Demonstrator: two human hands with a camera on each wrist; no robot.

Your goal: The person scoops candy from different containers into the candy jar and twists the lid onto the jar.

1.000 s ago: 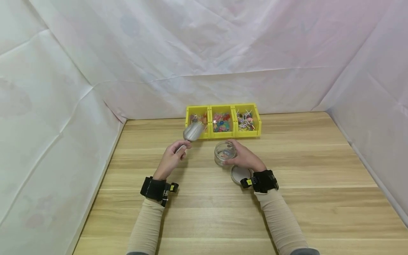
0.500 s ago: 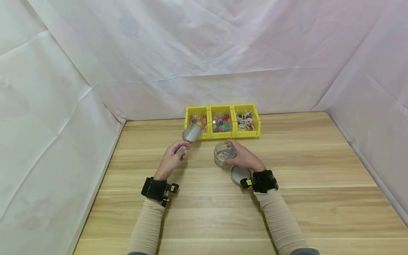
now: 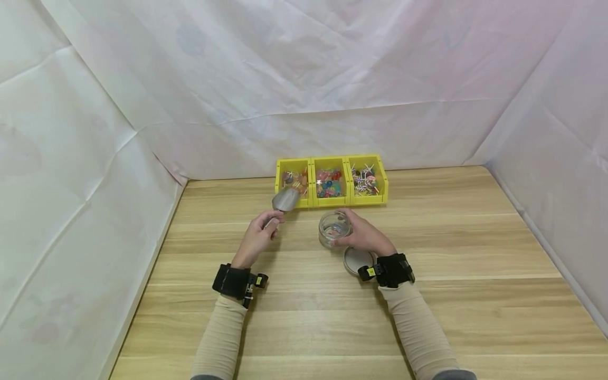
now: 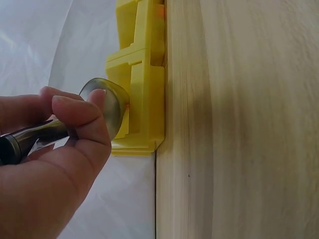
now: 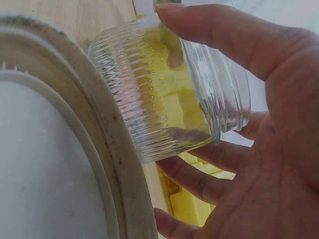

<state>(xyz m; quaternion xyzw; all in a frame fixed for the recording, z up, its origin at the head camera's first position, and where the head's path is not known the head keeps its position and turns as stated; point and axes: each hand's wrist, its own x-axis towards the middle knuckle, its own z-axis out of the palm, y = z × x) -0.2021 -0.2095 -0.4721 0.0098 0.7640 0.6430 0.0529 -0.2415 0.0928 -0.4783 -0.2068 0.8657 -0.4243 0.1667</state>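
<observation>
My left hand [image 3: 257,238] grips the dark handle of a metal scoop [image 3: 286,200]. The scoop's bowl overlaps the front edge of the left yellow bin [image 3: 279,196], which holds small wrapped candies. In the left wrist view the scoop [image 4: 116,107] appears close against the bin's front, its contents hidden. My right hand [image 3: 363,232] holds a clear glass jar [image 3: 328,232] on the table, thumb on one side and fingers on the other. Ribbed glass on the jar [image 5: 144,94] shows in the right wrist view, with something pinkish at its base.
A round lid [image 3: 357,259] with a white inside lies by my right wrist. The middle yellow bin [image 3: 331,201] holds colourful candies, the right bin [image 3: 369,200] lollipops with white sticks. A white curtain [image 3: 304,137] hangs directly behind the bins.
The scoop's bowl has tipped and lowered slightly at the left bin, and my left wrist has shifted a little to the right. My right hand and the jar have stayed put.
</observation>
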